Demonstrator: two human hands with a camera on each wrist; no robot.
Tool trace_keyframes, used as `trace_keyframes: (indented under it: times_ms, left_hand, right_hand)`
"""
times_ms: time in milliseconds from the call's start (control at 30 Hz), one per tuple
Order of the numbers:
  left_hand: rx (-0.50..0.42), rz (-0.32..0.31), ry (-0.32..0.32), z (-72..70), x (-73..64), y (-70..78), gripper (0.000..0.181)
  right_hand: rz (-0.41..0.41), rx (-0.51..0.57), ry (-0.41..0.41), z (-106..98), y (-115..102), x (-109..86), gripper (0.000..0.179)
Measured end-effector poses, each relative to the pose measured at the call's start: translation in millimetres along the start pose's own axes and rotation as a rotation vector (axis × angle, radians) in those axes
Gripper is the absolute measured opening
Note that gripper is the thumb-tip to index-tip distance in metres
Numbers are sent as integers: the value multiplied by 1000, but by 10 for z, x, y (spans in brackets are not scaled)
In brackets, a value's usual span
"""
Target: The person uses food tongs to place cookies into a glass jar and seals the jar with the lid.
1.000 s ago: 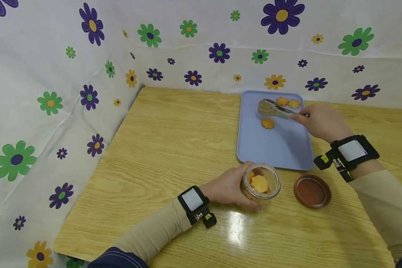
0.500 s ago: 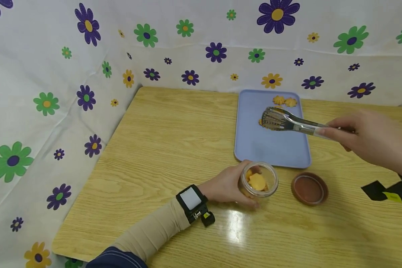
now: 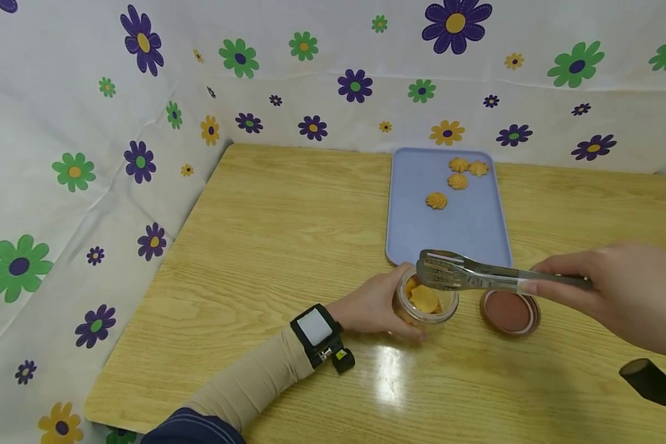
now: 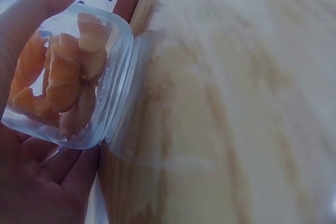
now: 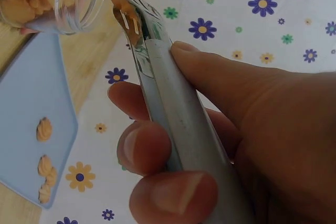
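Observation:
My left hand [image 3: 374, 305] grips a clear jar [image 4: 118, 77], thumb and fingers around its sides. Several golden piped cookies [image 4: 65, 77] are inside it. In my right hand [image 3: 616, 290] I hold metal tongs [image 3: 477, 274], thumb on one side and fingers curled on the other. Their slotted head is over the right part of the jar's open mouth in the head view. An orange-brown tint shows at the tongs' tip in the right wrist view; I cannot tell whether it is a reflection. Beyond the jar, several cookies [image 3: 436, 200] lie on a blue tray [image 3: 449, 234].
A round reddish-brown lid [image 3: 509, 312] lies on the wooden table [image 3: 288, 209], right of the jar and under the line of the tongs. White flower-printed cloth [image 3: 311, 86] hangs behind the table and along its left side.
The tongs in my right hand have come from the tray's far part toward me, to the jar. One more cookie now shows near the two far ones. My left hand still holds the jar.

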State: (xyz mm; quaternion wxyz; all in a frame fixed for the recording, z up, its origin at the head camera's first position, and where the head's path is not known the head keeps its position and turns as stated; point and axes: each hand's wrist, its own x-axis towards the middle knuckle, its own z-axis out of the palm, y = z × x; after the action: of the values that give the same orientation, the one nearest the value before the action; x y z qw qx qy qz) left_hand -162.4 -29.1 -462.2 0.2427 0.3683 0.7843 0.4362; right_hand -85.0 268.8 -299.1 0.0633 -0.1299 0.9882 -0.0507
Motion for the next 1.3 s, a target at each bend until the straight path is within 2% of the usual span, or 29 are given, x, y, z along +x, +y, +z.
trace_keyframes:
  times_ms: [267, 500, 800, 1000, 1100, 1300]
  left_hand:
    - [-21, 6, -7, -2, 2, 0, 97]
    - [-16, 10, 5, -1, 2, 0, 100]
    - [6, 10, 21, 7, 3, -9, 96]
    - [11, 0, 16, 7, -2, 3, 96]
    - [16, -8, 14, 7, -3, 10, 99]
    - [11, -9, 11, 1, -3, 12, 98]
  right_hand:
    - [-45, 8, -42, 88, -49, -5, 40]
    - [-38, 27, -89, 149, -36, 11, 51]
    - [-38, 33, -112, 159, -32, 33, 48]
    - [-33, 37, -111, 153, -15, 39, 56]
    - [-31, 71, -105, 122, -4, 51, 56]
    - [17, 109, -47, -4, 35, 125, 52]
